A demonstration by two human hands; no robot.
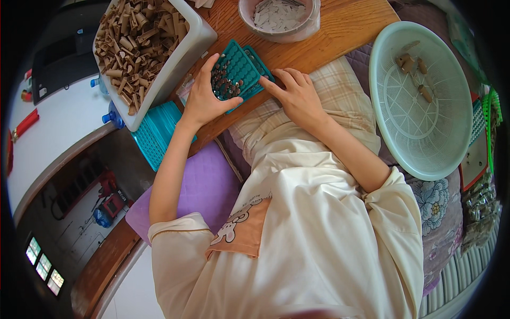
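Note:
A teal ridged tray (pixel 245 68) sits tilted at the table's front edge, with small shiny round metal pieces (pixel 226 85) gathered in its left part. Partly under it, a second teal tray (pixel 256 57) shows along the right side. My left hand (pixel 204 98) grips the upper tray's left side, thumb across the near corner and fingers up the edge. On the other side, my right hand (pixel 297 95) holds the tray's right edge, index fingertip against it and the other fingers bent. Its thumb is hidden.
A white bin (pixel 204 40) of brown cardboard-like pieces (pixel 141 40) stands left, above stacked teal trays (pixel 159 130). A tub (pixel 289 36) of pale flat pieces sits at the far side of the wooden table (pixel 345 32). A pale green basket (pixel 425 125) with a few brown pieces is at right.

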